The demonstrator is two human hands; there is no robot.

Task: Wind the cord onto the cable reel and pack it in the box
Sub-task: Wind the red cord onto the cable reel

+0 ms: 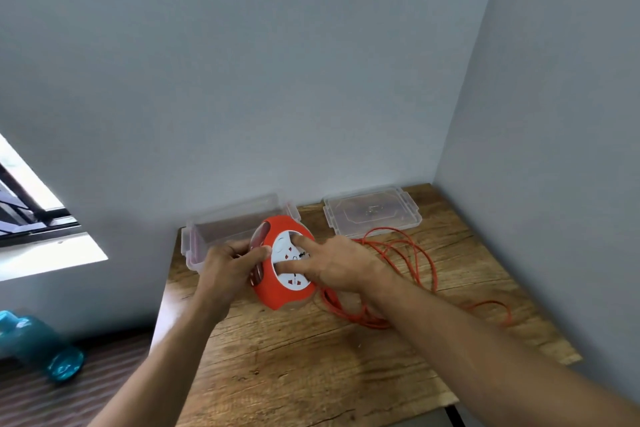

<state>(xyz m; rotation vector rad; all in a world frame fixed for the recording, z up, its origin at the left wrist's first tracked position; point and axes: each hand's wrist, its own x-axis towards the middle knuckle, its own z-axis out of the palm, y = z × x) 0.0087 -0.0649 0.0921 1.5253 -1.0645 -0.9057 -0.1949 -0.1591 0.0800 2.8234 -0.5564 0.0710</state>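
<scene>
An orange cable reel (281,293) with a white socket face stands tilted on the wooden table (311,357). My left hand (228,267) grips its left rim from the side. My right hand (332,263) presses its fingers into the white centre of the reel. Loose orange cord (415,260) lies in several loops on the table to the right of the reel, trailing toward the right edge. A clear plastic box (221,222) sits open just behind the reel against the wall.
The box's clear lid (372,211) lies flat at the back right of the table. Walls close in the table at the back and right. A blue bottle (41,343) lies on the floor to the left, below a window.
</scene>
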